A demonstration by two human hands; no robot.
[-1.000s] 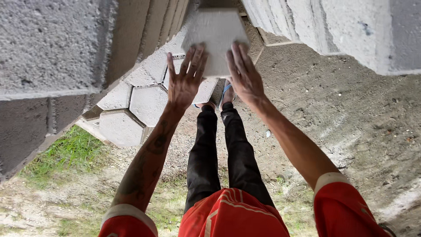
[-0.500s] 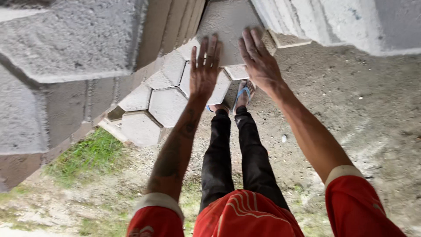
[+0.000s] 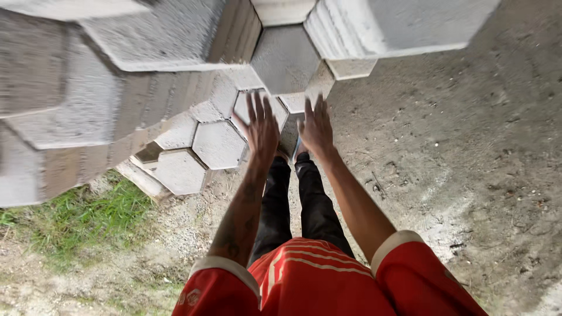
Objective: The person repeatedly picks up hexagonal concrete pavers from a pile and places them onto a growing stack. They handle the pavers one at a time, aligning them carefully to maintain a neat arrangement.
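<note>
Both hands are stretched out in front with fingers spread and nothing in them: the left hand (image 3: 261, 126) and the right hand (image 3: 316, 124) each have a wide, empty grip, palms facing the hexagonal concrete paver (image 3: 285, 58) that sits just ahead of the fingertips, wedged in the gap between the tall stack of pavers on the left (image 3: 146, 41) and the stack on the right (image 3: 404, 23). Whether the fingertips are touching that paver or are just short of it cannot be told from this view. Lower down, more hexagonal pavers lying flat (image 3: 218, 143) form a low layer next to the person's feet, and the dirt ground (image 3: 456, 146) runs off to the right, with a patch of grass (image 3: 70, 216) at the lower left. As a judgement, the risk is the weight and the feet: if the paver is not seated squarely between the stacks it could tip or slide out toward the legs, and with open hands there is nothing to catch it; fingers near the block edges could also be pinched, and the leaning stacks beside it look able to shift if knocked
</note>
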